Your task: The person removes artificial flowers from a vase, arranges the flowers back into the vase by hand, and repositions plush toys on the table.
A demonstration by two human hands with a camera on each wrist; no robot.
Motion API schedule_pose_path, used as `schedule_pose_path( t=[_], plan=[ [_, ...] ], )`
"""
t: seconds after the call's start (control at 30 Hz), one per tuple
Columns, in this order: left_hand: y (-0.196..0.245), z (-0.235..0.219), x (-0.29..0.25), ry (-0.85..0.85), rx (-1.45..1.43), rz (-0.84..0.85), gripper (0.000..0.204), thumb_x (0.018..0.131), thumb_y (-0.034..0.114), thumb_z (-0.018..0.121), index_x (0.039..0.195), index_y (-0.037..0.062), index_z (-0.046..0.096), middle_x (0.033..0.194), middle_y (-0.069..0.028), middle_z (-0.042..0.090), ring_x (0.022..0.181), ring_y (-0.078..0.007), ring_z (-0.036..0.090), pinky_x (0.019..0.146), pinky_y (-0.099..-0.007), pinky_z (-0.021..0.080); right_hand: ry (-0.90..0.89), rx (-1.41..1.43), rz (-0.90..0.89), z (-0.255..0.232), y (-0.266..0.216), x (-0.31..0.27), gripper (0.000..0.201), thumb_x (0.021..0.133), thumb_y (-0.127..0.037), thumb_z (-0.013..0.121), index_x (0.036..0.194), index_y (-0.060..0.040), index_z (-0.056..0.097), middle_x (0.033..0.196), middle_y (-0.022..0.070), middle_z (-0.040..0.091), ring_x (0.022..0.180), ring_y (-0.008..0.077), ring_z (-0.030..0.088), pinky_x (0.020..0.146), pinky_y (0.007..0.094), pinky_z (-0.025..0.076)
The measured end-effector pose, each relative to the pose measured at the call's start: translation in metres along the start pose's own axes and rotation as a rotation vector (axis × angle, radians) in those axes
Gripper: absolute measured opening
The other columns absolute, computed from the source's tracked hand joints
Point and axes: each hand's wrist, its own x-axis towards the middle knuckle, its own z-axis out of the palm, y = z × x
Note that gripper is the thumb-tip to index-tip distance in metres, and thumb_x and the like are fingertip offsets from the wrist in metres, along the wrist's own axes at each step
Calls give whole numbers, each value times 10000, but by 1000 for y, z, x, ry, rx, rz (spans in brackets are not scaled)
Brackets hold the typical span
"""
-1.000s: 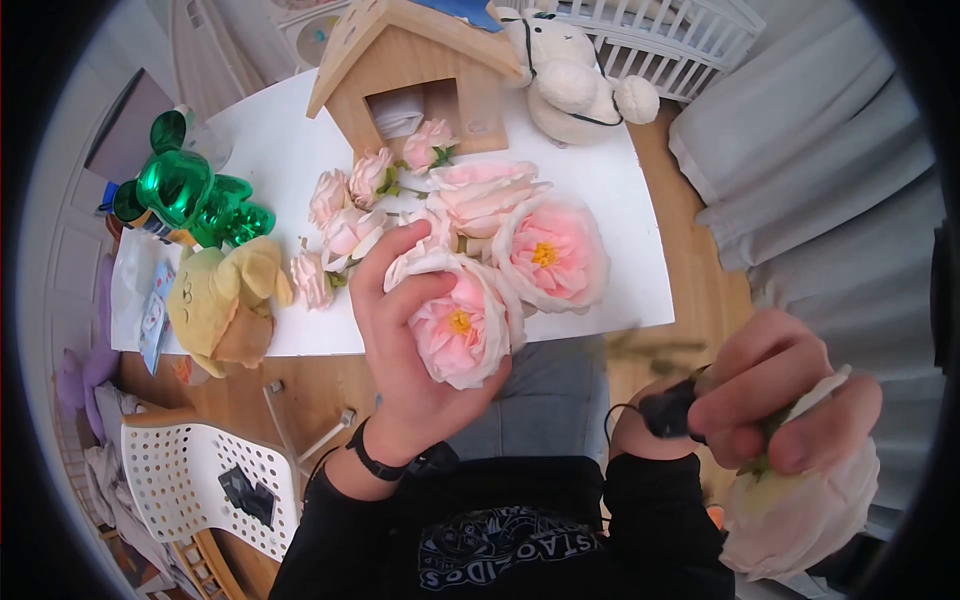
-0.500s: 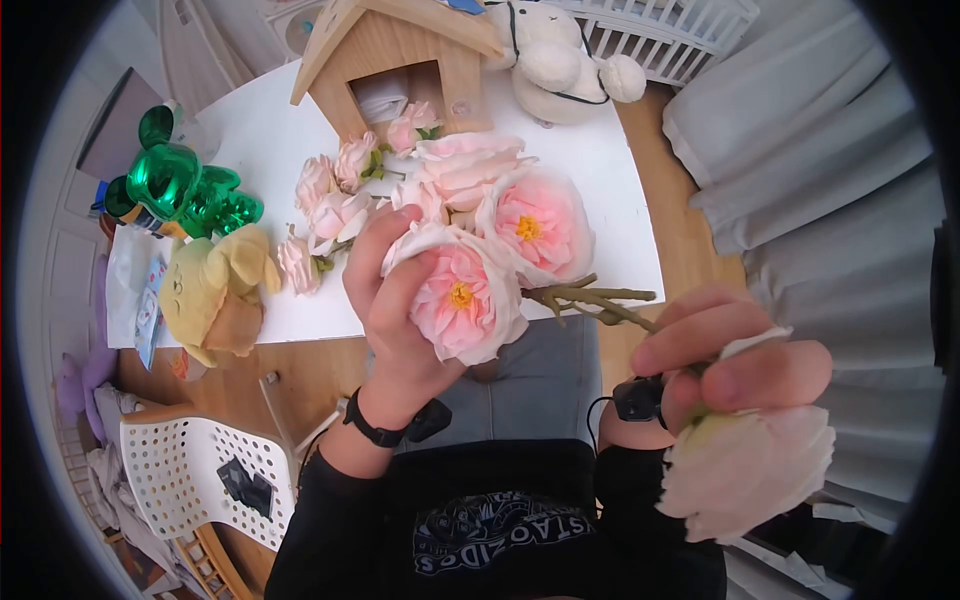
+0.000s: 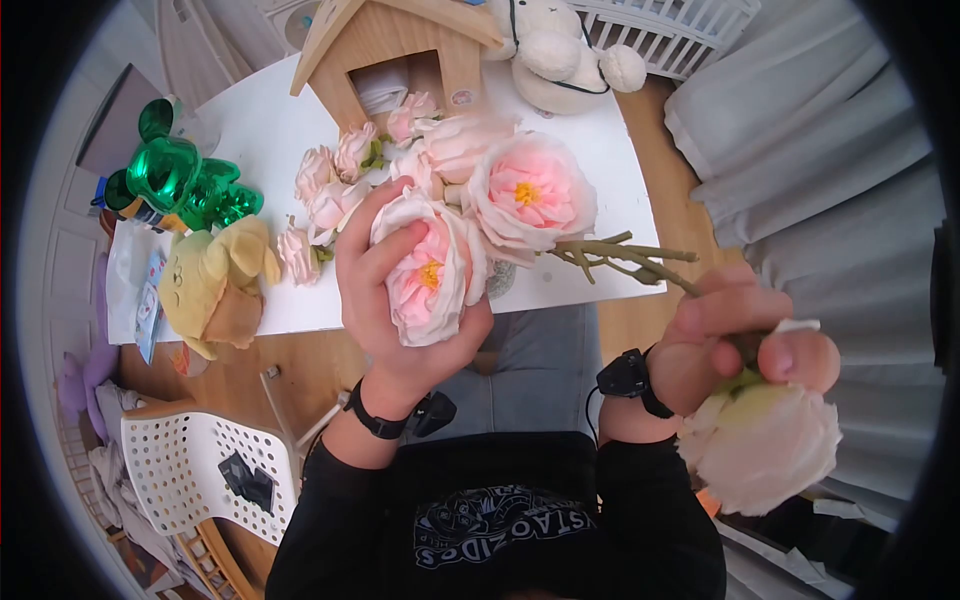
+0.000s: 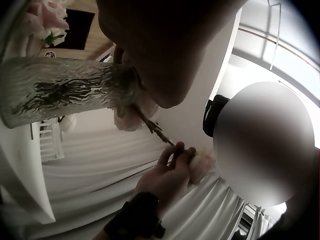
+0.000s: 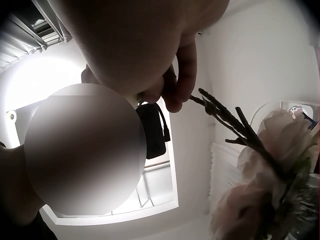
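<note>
My left hand (image 3: 370,315) curls its fingers over an artificial pink rose (image 3: 430,275) with a yellow centre, at the mouth of a ribbed glass vase (image 4: 65,92). A second wide pink bloom (image 3: 530,192) stands right beside it in the bunch. Off the table's right front corner, my right hand (image 3: 735,305) pinches another artificial rose (image 3: 765,450) just behind its head. The head hangs down toward me, while its branched green-brown stem (image 3: 640,262) points left at the bunch. Most of the vase is hidden by the blooms in the head view.
Small loose pink roses (image 3: 315,175) lie on the white table (image 3: 270,110) left of the bunch. Behind stand a wooden house (image 3: 460,75) and a white plush toy (image 3: 550,60). At left are a shiny green figure (image 3: 190,180) and a yellow plush (image 3: 220,285).
My right hand has moved up and left with its rose, bringing the stem over the table edge. My left hand has tipped the yellow-centred rose and its bloom leftward.
</note>
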Motion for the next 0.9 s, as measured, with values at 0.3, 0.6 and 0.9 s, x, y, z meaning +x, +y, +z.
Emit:
schedule_pose_path(
  t=[0.3, 0.6, 0.9],
  plan=[
    [3, -6, -6, -19, 23, -33, 614, 731, 48, 810, 1315, 44, 620, 1466, -292, 581, 1320, -450, 615, 1122, -497, 493, -43, 97, 121, -6, -25, -3, 288, 996, 31, 718, 1135, -127, 522, 947, 145, 716, 663, 257, 575, 623, 370, 465],
    [3, -6, -6, -14, 26, 3, 580, 780, 35, 791, 1331, 41, 612, 1454, -294, 566, 1342, -453, 596, 1122, -511, 493, -241, -115, 108, 8, -29, 1, 261, 1048, 47, 645, 1176, -126, 497, 987, 196, 719, 728, 269, 648, 675, 410, 547],
    [8, -12, -11, -54, -40, -90, 516, 864, 46, 752, 1356, 24, 600, 1484, -273, 511, 1371, -416, 548, 1171, -514, 422, -266, -137, 6, 5, -11, 21, 307, 1027, 69, 652, 1238, -94, 499, 982, 218, 724, 669, 258, 634, 591, 414, 503]
  ],
)
